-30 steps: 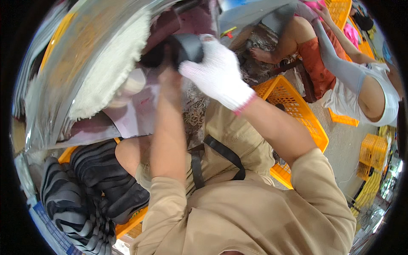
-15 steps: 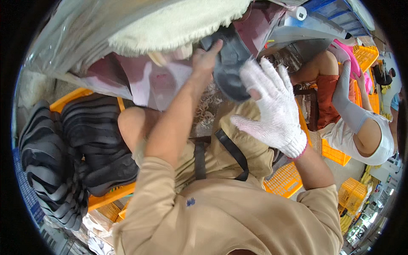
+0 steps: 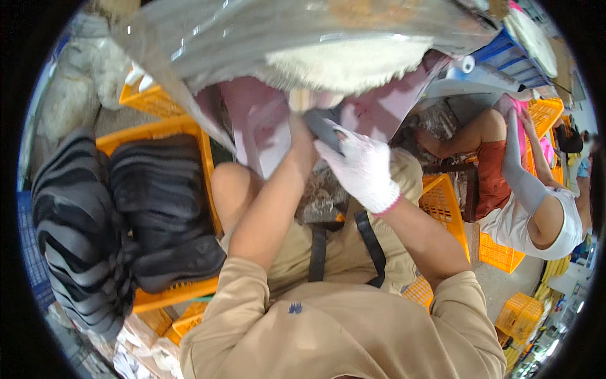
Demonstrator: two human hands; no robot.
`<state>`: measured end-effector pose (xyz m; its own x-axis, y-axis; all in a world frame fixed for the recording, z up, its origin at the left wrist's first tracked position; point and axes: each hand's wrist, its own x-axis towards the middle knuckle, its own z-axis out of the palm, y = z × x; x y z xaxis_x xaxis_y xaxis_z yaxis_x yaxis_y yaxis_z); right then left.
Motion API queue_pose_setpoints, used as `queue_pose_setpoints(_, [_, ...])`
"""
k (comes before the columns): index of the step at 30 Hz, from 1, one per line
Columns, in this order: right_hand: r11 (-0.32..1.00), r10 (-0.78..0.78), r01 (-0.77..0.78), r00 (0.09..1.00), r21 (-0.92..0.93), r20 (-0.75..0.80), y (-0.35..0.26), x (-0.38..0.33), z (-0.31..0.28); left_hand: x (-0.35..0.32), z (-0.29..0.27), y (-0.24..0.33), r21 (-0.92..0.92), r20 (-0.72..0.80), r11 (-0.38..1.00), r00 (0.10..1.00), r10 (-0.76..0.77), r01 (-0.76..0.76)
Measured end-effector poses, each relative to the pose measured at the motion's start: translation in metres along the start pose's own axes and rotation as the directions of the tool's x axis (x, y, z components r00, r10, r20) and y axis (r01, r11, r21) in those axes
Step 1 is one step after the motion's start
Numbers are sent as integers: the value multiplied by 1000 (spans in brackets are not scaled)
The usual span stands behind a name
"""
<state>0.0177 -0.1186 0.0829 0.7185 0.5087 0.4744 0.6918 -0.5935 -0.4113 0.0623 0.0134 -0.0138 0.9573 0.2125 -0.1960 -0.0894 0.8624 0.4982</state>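
Note:
A dark grey shoe sole [image 3: 326, 131] is held tilted in front of me, just under a pale bristly wheel [image 3: 353, 66]. My right hand [image 3: 361, 165], in a white knit glove, is closed on the sole's near end. A bare thumb tip pokes out of the glove. At the sole's left side is my bare left hand [image 3: 301, 134], closed on it, with its fingers blurred and partly hidden. Whether the sole touches the wheel cannot be made out.
A grey plastic-draped hood [image 3: 252, 38] covers the wheel. Stacked dark soles [image 3: 161, 183] fill an orange crate [image 3: 211, 158] on my left, with another stack [image 3: 72, 221] beside it. At the right, a co-worker [image 3: 536, 208] sits near an orange crate [image 3: 445, 202] and handles something pink.
My right hand, open and apart from the sole before, has closed on it. The sole has turned from broadside to a steeper tilt. The view has shifted.

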Motion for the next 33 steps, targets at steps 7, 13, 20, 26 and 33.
queue_pose_setpoints(7, [861,156,-416,763,292,627,-7,35,-38,-14,-6,-22,-58,-258,967,932,-255,248])
queue_pose_setpoints(13, [490,212,-810,470,322,857,-17,69,-43,10,21,27,-110,-183,986,972,-146,127])
queue_pose_setpoints(20, [860,340,-472,815,195,470,-61,-35,-67,-43,17,-3,-220,-369,911,834,-409,349])
queue_pose_setpoints(26, [970,181,-198,975,141,126,-2,-19,17,2,1,12,-105,-270,958,919,-287,268])
queue_pose_setpoints(33, [917,224,-327,895,228,385,-18,24,-22,-20,-22,-15,-157,-239,967,942,-237,203])
